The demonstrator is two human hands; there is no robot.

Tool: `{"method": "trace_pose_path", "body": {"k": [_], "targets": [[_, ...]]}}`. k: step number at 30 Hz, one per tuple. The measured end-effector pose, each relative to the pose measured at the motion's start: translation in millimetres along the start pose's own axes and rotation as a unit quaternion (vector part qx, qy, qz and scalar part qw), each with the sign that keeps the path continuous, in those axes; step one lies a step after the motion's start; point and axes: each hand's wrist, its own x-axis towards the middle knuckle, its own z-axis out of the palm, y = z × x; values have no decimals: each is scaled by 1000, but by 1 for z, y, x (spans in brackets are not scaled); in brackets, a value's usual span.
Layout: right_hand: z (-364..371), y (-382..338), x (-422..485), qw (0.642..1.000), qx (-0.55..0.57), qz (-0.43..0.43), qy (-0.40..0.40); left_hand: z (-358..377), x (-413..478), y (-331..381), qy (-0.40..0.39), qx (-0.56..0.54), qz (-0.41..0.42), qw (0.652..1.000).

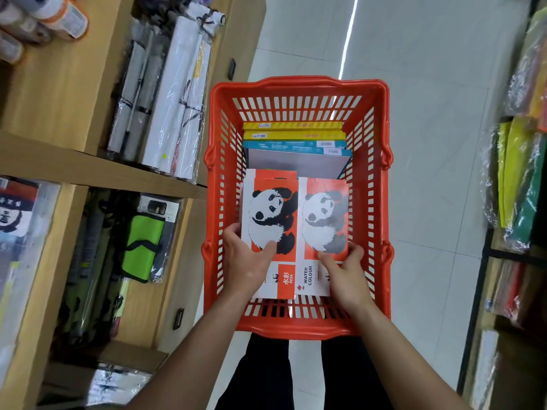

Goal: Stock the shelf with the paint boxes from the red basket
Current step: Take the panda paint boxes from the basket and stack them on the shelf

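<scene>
A red basket (299, 87) stands on the floor in front of me. Inside lie two red-and-white panda paint boxes side by side: the left panda box (270, 214) and the right panda box (324, 220), marked WATER COLOUR. My left hand (245, 261) grips the near left edge of the left box, thumb on top. My right hand (344, 273) holds the near end of the right box, fingers on its face. Further in, yellow boxes (293, 130) and blue boxes (296, 146) stand on edge.
A wooden shelf unit (88, 170) on my left holds wrapped paper rolls (174, 93), a green pouch (142, 247) and packaged goods. Another rack with coloured wrapped sheets (521, 184) is on the right. White tiled floor (429, 84) lies beyond the basket.
</scene>
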Motion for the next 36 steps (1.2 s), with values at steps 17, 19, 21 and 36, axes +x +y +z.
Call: {"method": "trace_pose_path", "body": {"k": [17, 19, 21, 36], "targets": [[-3, 3, -5, 994, 108, -20, -28, -11, -10, -1, -43, 20, 73, 996], [0, 1, -5, 992, 119, -16, -27, -12, -10, -1, -47, -1, 74, 996], [1, 0, -5, 993, 117, -18, -22, -13, -9, -4, -53, -15, 73, 996], [2, -12, -11, 994, 88, -55, -22, -19, -4, -12, -61, -31, 52, 996]]}}
